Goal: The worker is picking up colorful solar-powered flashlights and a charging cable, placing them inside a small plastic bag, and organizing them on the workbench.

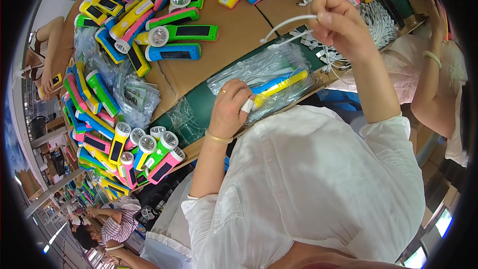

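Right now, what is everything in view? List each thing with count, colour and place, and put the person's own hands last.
Flashlights: dozens, loose, in green, blue, yellow and pink; heaped along the left and top of the table.
Yellow-and-blue flashlight: one, inside a clear bag at table centre.
Clear plastic bags: a stack, transparent; on the green mat, more crumpled at left.
White cable: one, white; raised above the table.
White cable pile: many, white; upper right.
Table: one, brown cardboard surface with a green mat.
Co-worker's arm: one, with a pale bracelet; right edge.
Left hand: ring and bracelet; grips the bagged flashlight's end.
Right hand: pinches the white cable.
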{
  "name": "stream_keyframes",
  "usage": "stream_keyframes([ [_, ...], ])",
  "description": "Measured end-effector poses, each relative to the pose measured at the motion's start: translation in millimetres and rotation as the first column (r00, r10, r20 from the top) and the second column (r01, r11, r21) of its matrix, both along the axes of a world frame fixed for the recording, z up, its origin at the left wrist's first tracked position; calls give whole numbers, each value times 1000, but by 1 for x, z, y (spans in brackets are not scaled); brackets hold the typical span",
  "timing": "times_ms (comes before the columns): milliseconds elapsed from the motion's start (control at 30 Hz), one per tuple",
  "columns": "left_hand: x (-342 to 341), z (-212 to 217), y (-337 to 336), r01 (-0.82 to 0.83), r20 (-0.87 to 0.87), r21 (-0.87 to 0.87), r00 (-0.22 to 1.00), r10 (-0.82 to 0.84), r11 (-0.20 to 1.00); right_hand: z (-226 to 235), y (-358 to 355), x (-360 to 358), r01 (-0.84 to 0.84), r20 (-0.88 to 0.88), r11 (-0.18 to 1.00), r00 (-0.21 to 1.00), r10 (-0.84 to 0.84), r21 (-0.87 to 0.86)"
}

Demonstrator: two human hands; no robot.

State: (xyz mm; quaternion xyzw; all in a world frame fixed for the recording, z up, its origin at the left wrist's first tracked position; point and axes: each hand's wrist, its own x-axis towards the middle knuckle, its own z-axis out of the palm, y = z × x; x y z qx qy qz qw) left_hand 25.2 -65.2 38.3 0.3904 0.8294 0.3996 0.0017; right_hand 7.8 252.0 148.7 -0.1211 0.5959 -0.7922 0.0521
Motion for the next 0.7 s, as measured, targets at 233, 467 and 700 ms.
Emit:
stream_keyframes([
  [233, 14, -4, -4, -156, 114, 149, 984, 140, 976, -40, -29, 21, -138, 243, 947, 946, 213, -289],
  [467, 17, -4, -4, -178, 121, 163, 980, 159, 971, -78, -10, 35, 61, 366, 993, 926, -94, 101],
  [700, 15, -3, -2, -154, 118, 167, 984, 136, 974, -68, -5, 47, 55, 248, 948, 959, -138, 315],
])
